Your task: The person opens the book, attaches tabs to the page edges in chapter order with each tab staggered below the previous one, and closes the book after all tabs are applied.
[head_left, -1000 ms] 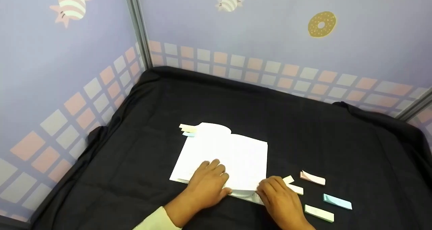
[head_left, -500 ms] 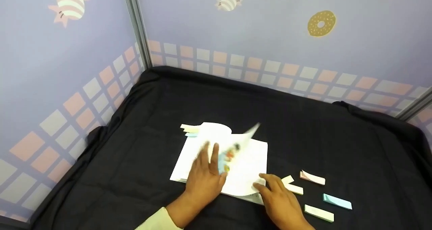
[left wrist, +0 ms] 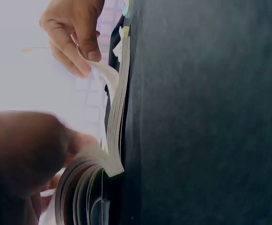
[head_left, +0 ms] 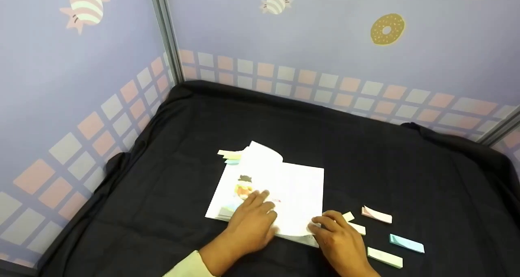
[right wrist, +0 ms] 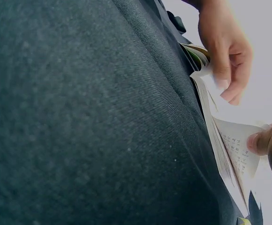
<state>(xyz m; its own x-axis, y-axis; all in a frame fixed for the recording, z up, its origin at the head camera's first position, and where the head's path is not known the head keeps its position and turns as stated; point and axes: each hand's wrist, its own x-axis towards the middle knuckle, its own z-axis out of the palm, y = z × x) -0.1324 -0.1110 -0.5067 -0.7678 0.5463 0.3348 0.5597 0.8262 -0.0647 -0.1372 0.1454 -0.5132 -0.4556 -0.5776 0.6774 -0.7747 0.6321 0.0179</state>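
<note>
An open book [head_left: 300, 187] lies on the black cloth, its left page [head_left: 260, 167] showing a coloured picture and curling up at the top. My left hand [head_left: 252, 222] rests on the pages near the fold, fingers relaxed. At the lower right corner, my right hand [head_left: 339, 238] pinches a page between thumb and fingers. The right wrist view shows that page [right wrist: 237, 140] lifted and bent, with printed characters on its underside. Several coloured paper tabs [head_left: 231, 156] stick out from the book's upper left edge.
Right of the book lie small sticky-note pads: pink [head_left: 377, 215], blue [head_left: 406, 243] and pale green [head_left: 384, 257]. Pale yellow strips [head_left: 356, 228] lie partly behind the right hand. Black cloth [head_left: 243, 114] covers the table, and patterned panels [head_left: 325, 33] stand behind it.
A page with a picture has swung from the right side over to the left. My left hand went up with it, then came back down. My right fingers parted, then pinched the page corner again.
</note>
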